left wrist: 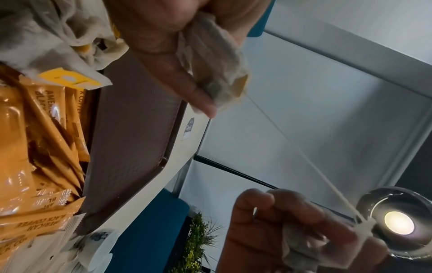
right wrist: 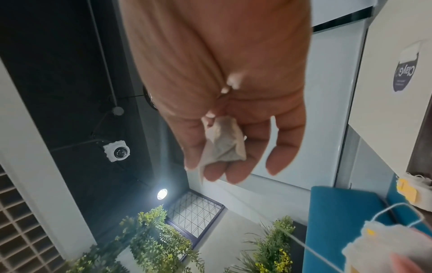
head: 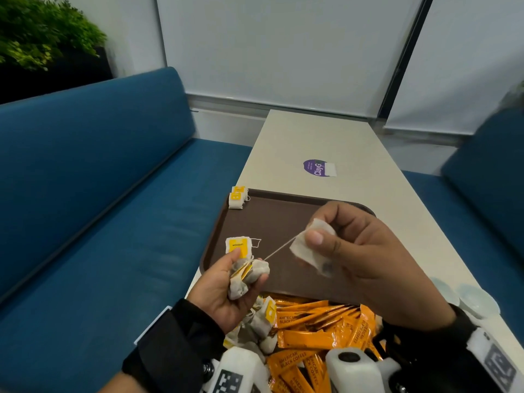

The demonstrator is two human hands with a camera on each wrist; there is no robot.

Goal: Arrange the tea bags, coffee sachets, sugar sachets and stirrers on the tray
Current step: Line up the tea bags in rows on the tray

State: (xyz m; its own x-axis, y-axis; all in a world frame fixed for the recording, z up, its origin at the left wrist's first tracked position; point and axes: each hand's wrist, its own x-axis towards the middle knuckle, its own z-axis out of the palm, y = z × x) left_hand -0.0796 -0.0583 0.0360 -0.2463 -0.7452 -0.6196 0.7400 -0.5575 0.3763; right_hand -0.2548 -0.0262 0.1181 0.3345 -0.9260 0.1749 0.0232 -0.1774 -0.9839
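Observation:
My left hand grips a bunch of tea bags over the brown tray's near left corner. My right hand pinches one tea bag above the tray, and a taut string runs from it to the bunch. The same pinched tea bag shows in the right wrist view. One tea bag lies on the tray's left side. Two more tea bags sit at the tray's far left corner. A heap of orange coffee sachets and loose tea bags lies near me.
The tray lies on a long white table with a purple sticker. Blue sofas flank the table on both sides. Small white lidded cups stand at the table's right edge. A plant stands at the far left.

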